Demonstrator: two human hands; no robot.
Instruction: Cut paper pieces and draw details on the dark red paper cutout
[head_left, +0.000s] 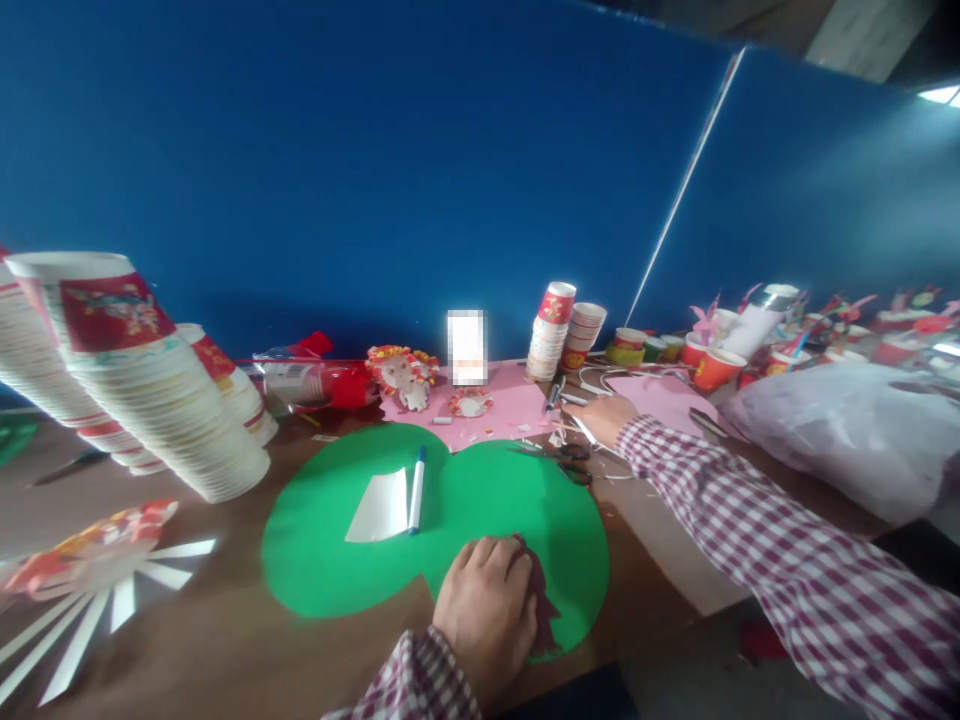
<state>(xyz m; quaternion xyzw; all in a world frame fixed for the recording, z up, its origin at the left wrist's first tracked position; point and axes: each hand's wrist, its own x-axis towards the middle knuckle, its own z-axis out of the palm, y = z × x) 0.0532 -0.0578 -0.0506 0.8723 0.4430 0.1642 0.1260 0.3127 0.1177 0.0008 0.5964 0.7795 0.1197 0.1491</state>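
My left hand (487, 605) rests near the table's front edge with its fingers curled over a dark red paper piece (541, 610) lying on a green paper shape (480, 500). My right hand (606, 418) reaches out to the back right and closes on a thin white strip (581, 428) beside black scissors (571, 460). A blue-capped pen (416, 490) lies on a white paper scrap (381, 507) on the green paper.
Leaning stacks of paper cups (142, 400) stand at the left. Behind the green paper lies pink paper (495, 405) with paper crafts (401, 372), then more cup stacks (555, 330). Red cups (716, 365) and a white plastic bag (840, 430) sit at the right. A cut cup (82, 565) lies front left.
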